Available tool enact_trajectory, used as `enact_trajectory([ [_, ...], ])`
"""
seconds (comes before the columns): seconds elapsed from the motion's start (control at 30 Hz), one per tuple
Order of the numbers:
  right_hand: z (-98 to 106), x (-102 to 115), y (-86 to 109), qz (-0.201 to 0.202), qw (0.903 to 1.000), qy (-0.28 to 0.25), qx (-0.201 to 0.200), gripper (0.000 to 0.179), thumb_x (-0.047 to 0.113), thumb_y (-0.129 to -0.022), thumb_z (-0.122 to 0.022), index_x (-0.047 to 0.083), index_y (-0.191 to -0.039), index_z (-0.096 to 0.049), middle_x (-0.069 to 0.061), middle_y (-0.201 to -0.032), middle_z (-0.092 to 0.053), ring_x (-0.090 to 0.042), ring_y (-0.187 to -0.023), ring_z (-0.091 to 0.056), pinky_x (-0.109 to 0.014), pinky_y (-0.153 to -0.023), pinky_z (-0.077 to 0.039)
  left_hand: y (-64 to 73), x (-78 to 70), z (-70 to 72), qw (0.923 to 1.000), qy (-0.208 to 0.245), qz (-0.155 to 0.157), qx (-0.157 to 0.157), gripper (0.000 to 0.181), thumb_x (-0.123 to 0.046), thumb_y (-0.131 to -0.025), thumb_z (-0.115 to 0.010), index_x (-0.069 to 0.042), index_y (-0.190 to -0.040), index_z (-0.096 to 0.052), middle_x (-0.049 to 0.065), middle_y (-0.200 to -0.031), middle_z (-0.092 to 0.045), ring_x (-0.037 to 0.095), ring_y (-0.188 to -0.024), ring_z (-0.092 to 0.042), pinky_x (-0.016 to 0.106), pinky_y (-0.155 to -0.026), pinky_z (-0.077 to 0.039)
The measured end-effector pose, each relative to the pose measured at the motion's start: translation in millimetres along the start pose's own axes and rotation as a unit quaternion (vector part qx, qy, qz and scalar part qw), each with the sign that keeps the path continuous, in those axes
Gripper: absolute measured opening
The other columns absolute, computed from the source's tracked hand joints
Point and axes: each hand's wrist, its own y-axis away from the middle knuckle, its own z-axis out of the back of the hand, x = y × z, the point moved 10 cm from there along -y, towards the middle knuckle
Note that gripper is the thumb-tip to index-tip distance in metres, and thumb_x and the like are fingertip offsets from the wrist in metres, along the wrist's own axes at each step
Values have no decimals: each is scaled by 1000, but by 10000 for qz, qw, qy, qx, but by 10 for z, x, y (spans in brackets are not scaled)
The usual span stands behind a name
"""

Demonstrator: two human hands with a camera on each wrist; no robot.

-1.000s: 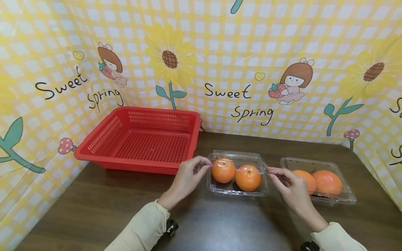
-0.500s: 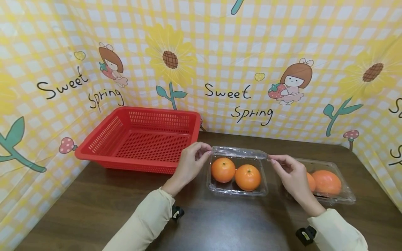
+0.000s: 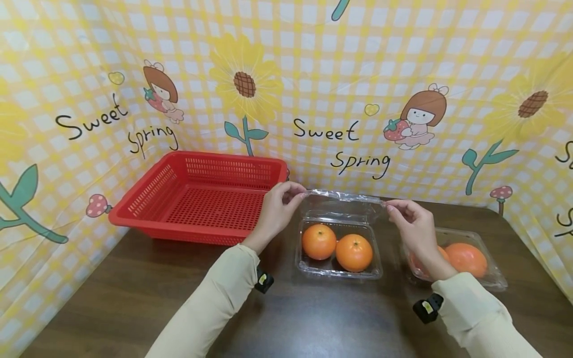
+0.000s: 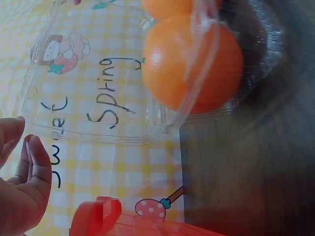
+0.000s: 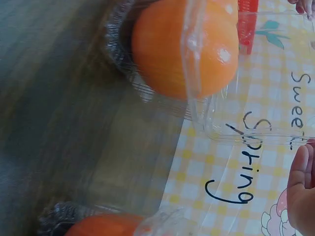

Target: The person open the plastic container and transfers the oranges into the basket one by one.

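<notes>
Plainly, two hands pinch one raised lid (image 3: 342,205) between thumb and fingers: left hand (image 3: 279,211) at its left end, right hand (image 3: 414,227) at its right. Two oranges (image 3: 319,242) sit in the box (image 3: 338,273) below it, just below centre of the head frame; two more fruits (image 3: 467,260) lie in a second box (image 3: 498,282), lower right. One basket (image 3: 188,229) stands left — whole only in this view. Right wrist shows both boxes; left wrist, just one.
</notes>
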Motion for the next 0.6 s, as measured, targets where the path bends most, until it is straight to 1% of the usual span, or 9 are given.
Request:
enact_trajectory([
  [0.03, -6, 22, -18, -70, 10000, -58, 14, 28, 36, -83, -59, 12, -95, -66, 3, -89, -66, -12, -73, -60, -19, -61, -49, -21, 15, -2, 10000, 11, 82, -9, 9, -15, -83, -63, -8, -89, -64, 2, -84, -58, 15, -74, -54, 28, -67, -46],
  [0.1, -24, 138, -36, -220, 9994, -249, 91, 27, 31, -84, -59, 7, -96, -65, 5, -88, -66, -12, -74, -61, -19, -62, -49, -57, 41, -7, 9998, 27, 215, -26, 10, -15, -83, -62, -8, -90, -64, 3, -85, -59, 15, -75, -54, 28, -68, -46],
  [0.17, -30, 291, -41, -392, 9986, -329, 138, 27, 26, -85, -59, 2, -96, -64, 9, -85, -65, -11, -74, -61, -18, -62, -49, -92, 58, -14, 9995, 27, 323, -38, 11, -16, -83, -62, -8, -91, -64, 3, -86, -60, 15, -75, -55, 26, -68, -47],
  [0.27, -48, 482, -52, -622, 9971, -394, 213, 27, 20, -86, -58, -4, -99, -61, 16, -82, -63, -6, -72, -60, -17, -63, -48, -139, 76, -27, 9991, 62, 403, -70, 12, -15, -83, -62, -7, -92, -64, 4, -85, -60, 17, -73, -55, 26, -66, -47],
  [0.33, -58, 531, -65, -802, 9958, -397, 203, 28, 19, -86, -57, -6, -100, -59, 18, -82, -62, -4, -73, -59, -16, -64, -48, -168, 89, -41, 9989, 109, 455, -84, 11, -15, -84, -61, -7, -92, -63, 4, -84, -60, 19, -71, -56, 25, -62, -48],
  [0.47, -92, 474, -114, -1182, 9902, -711, 214, 26, 17, -87, -56, -5, -101, -58, 17, -84, -62, -4, -79, -58, -14, -66, -47, -219, 108, -67, 9982, 221, 532, -140, 11, -14, -84, -60, -7, -92, -63, 6, -83, -60, 19, -67, -57, 25, -57, -48],
  [0.6, -131, 397, -148, -1561, 9828, -967, 205, 18, 19, -87, -56, 4, -97, -58, 15, -86, -62, -5, -83, -57, -13, -66, -47, -256, 149, -92, 9967, 389, 681, -204, 12, -15, -84, -60, -7, -93, -63, 6, -84, -61, 18, -69, -57, 25, -59, -49],
])
